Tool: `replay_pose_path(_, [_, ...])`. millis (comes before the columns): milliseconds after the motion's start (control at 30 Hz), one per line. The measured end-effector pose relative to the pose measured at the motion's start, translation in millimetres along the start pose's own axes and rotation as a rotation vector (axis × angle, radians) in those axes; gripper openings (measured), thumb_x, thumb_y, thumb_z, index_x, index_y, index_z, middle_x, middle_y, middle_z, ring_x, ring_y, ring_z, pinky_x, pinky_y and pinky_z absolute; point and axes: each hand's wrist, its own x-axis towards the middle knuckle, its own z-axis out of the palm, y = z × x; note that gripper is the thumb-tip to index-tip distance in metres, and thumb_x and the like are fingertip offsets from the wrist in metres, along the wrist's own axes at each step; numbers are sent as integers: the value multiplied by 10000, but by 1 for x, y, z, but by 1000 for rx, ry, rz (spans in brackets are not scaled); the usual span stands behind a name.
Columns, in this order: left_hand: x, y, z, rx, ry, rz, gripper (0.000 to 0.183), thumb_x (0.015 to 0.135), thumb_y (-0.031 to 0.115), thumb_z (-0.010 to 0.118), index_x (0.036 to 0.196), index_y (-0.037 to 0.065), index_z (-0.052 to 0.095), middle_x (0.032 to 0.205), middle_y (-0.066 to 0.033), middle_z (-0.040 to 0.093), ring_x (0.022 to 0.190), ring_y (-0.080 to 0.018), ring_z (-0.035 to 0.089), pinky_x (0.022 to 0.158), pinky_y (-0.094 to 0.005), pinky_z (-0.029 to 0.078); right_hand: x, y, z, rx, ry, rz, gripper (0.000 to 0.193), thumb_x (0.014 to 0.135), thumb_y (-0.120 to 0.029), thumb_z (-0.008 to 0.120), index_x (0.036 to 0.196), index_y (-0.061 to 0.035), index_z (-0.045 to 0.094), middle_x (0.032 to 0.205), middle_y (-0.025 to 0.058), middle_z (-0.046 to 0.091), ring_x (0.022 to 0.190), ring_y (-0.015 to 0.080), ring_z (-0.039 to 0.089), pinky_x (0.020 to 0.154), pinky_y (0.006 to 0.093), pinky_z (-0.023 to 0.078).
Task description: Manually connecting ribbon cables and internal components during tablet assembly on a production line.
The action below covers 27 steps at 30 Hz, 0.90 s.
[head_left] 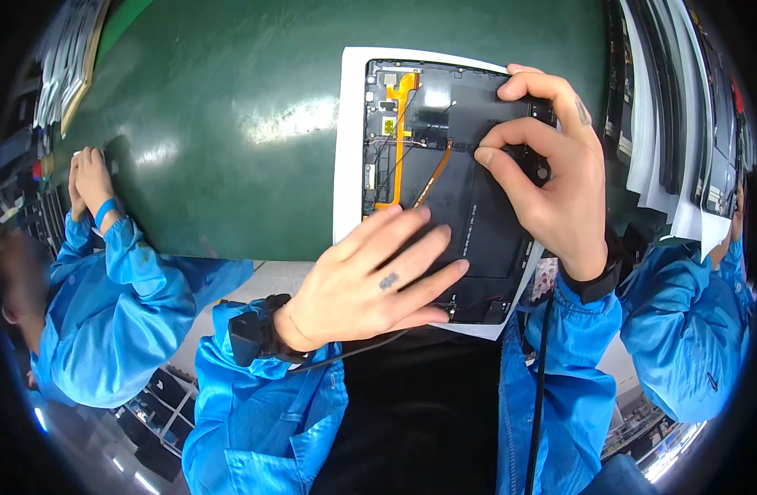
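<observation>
An opened tablet [469, 210] with a black interior lies before me on a white sheet [350, 124]. An orange flat flex cable [402, 124] runs along its left side, and a narrower orange-brown flex cable [433, 175] slants across the middle. My left hand [378, 276] rests over the tablet's lower left part, fingers spread, covering the lower ends of both cables. Thumb and index finger of my right hand [556, 161] are pinched together above the tablet's upper middle; whatever lies between them is hidden or too small to name. Its other fingers curl near the right edge.
The green tabletop [230, 74] extends left and behind the tablet. Stacked panels in white sheets [651, 107] stand along the right, and more panels [75, 62] at the far left. Co-workers in blue sleeves sit on both sides; one's hands [91, 177] rest at the table's left edge.
</observation>
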Motion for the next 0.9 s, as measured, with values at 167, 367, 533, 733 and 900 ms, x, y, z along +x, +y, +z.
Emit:
replay_pose_path(167, [10,-2,-3,9,17,-96,552,794,626,743,1263,342,802,1515,-140,565,1420,-465,494,1129,-584,485,0,-3,0,-1,-1,-4,105,752,-42,826,824,-39,749,1221,89,649,1283,322,629,1094,454,405])
replay_pose_path(367, [15,-7,-4,81,-1,-125,577,797,617,749,1315,363,777,1534,-132,564,1399,-397,529,1088,-502,516,2,-4,-3,-21,-26,-1,133,733,-7,840,828,-22,748,1204,118,643,1320,374,618,1090,476,449])
replay_pose_path(533, [20,-7,-4,136,18,-141,565,825,592,756,1343,364,757,1495,-106,585,1311,-347,583,1006,-451,540,3,-5,1,-9,-13,0,150,720,-42,852,827,-38,746,1173,113,642,1289,353,628,1102,497,398])
replay_pose_path(733, [22,-9,-1,169,55,-145,538,839,553,773,1333,341,763,1443,-87,613,1266,-330,604,976,-427,542,4,-8,3,-20,-25,15,158,718,-35,854,834,-42,746,1161,116,642,1297,357,628,1103,504,401])
replay_pose_path(900, [20,-10,2,167,66,-159,526,841,539,782,1329,344,766,1421,-78,625,1266,-326,602,972,-428,535,5,-8,6,9,-38,36,160,717,-28,852,840,-34,750,1162,122,641,1304,378,627,1119,515,395])
